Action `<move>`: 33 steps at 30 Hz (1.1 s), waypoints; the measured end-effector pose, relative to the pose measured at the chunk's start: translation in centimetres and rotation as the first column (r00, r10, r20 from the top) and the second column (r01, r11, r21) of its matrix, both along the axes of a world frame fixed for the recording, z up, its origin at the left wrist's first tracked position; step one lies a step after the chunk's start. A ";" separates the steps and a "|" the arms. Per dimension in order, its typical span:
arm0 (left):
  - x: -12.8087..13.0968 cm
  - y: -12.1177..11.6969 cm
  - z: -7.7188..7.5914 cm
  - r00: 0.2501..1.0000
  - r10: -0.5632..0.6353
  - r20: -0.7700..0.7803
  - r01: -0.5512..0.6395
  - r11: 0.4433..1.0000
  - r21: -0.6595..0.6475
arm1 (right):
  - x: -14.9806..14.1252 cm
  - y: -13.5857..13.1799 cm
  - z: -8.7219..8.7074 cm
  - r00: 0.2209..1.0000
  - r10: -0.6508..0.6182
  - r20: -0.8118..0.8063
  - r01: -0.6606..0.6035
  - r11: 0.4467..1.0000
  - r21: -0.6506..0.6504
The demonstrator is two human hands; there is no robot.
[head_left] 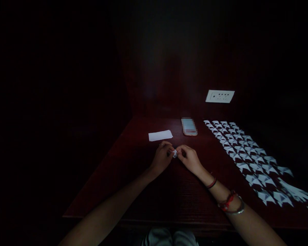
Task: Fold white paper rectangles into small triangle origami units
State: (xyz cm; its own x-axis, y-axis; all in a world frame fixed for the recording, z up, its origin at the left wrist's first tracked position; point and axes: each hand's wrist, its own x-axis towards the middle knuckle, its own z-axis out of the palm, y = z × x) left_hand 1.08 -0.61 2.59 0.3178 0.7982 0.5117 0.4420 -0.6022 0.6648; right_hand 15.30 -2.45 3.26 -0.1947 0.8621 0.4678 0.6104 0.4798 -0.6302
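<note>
Both of my hands meet over the middle of a dark red wooden table (143, 177). Between their fingertips is a small folded piece of white paper (175, 154). My left hand (163, 157) pinches its left side, and my right hand (189, 158) pinches the right side. The paper's exact shape is partly hidden by the fingers. Just beyond my left hand lies a small stack of white paper strips (160, 135).
A phone (189, 126) lies behind my right hand. Rows of folded white paper pieces (242, 156) cover the table's right side, with loose paper strips (295, 190) near the front. A white socket plate (220, 96) is on the back wall.
</note>
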 end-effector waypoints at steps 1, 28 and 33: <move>0.0 0.0 0.0 1.000 -0.003 0.007 0.003 1.000 -0.004 | 0.0 0.0 0.0 1.000 -0.001 0.005 0.001 1.000 0.000; 0.0 0.3 0.3 0.983 -0.060 -0.175 0.059 0.998 -0.010 | 0.4 0.1 0.2 0.988 -0.052 0.145 0.045 0.998 0.051; 0.0 0.5 0.2 0.994 -0.072 -0.086 0.064 0.994 -0.086 | 0.6 0.2 0.2 0.999 -0.030 0.031 0.031 0.999 -0.027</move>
